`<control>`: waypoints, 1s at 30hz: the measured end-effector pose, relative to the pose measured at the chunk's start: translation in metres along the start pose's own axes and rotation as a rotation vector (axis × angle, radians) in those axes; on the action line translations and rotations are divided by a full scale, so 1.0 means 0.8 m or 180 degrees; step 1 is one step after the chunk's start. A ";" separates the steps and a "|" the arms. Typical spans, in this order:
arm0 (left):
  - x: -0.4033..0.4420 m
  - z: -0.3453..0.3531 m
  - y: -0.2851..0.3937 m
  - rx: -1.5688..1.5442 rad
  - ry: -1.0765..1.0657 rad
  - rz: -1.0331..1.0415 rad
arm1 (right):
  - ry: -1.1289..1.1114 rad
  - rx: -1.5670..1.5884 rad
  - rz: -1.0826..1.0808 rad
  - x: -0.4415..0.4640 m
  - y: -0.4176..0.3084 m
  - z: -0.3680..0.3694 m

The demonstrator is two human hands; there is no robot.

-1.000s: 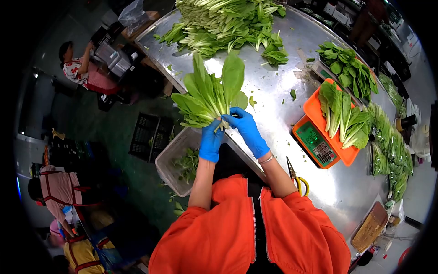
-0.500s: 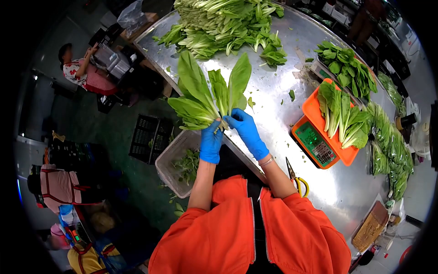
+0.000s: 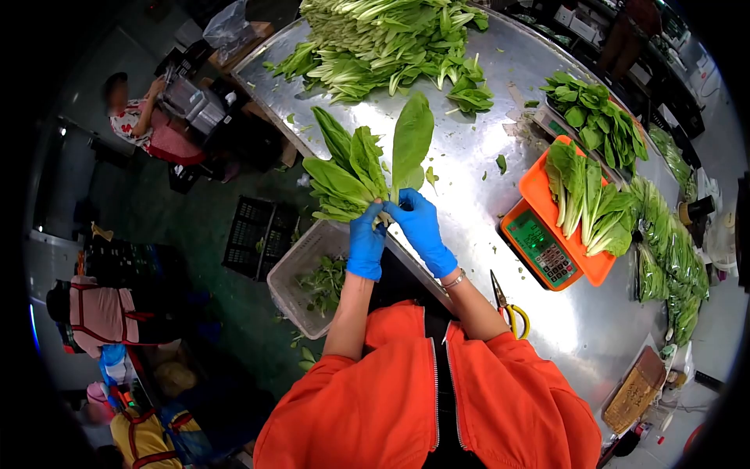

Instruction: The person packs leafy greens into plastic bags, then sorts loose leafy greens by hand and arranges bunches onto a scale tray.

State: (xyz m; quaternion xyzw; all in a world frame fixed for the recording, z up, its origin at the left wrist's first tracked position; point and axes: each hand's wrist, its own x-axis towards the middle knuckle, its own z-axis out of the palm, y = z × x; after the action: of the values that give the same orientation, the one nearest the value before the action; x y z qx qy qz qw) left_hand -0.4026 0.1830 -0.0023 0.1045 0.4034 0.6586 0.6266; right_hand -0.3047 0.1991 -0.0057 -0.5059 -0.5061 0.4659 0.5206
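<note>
In the head view, my left hand, in a blue glove, is closed round the stem end of a small bunch of leafy greens. Close beside it, my right hand, gloved in blue too, pinches the base of one broad upright leaf. That leaf stands apart from the bunch at the top, while both hands nearly touch at the stems. Below my left hand is a pale plastic bin with loose green leaves inside. The exact grip of the fingertips is partly hidden.
A large heap of greens lies on the metal table. An orange scale carries more greens. Yellow-handled scissors lie near my right forearm. Bagged greens line the right side. A black crate is on the floor; a person sits beyond.
The single leaf in my right hand has parted from the bunch, leaving a gap. The bunch in my left hand has turned and sunk slightly.
</note>
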 end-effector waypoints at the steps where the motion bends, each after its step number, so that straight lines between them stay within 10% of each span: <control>1: 0.000 0.001 -0.001 -0.0042 0.0052 -0.0058 | 0.0004 -0.0003 0.0003 0.001 0.007 -0.001; 10: 0.014 -0.011 -0.011 0.0047 -0.0028 -0.0113 | -0.0057 0.0176 0.0152 0.005 0.014 -0.006; 15: 0.011 0.000 -0.015 0.0303 -0.0196 -0.0347 | -0.0294 -0.2757 -0.0746 -0.012 -0.029 -0.011; 19: 0.014 0.007 -0.010 0.0293 -0.0553 -0.0668 | -0.0620 -0.2597 -0.0744 -0.018 -0.034 -0.024; 21: 0.029 0.002 -0.004 0.0123 -0.0893 -0.0920 | -0.0878 -0.0449 -0.0359 -0.036 -0.060 -0.062; 25: 0.031 0.029 -0.007 -0.1232 -0.0924 -0.0961 | 0.0088 -0.2446 -0.0270 -0.128 -0.029 -0.198; 30: 0.048 0.032 -0.036 -0.1965 -0.1636 -0.1466 | -0.0498 -0.3919 0.0725 -0.269 0.031 -0.292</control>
State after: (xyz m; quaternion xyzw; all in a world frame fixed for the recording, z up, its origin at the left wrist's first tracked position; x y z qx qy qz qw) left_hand -0.3722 0.2251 -0.0193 -0.0194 0.0327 0.5443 0.8381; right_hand -0.0827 -0.0267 -0.0368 -0.7279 -0.6610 0.1774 0.0426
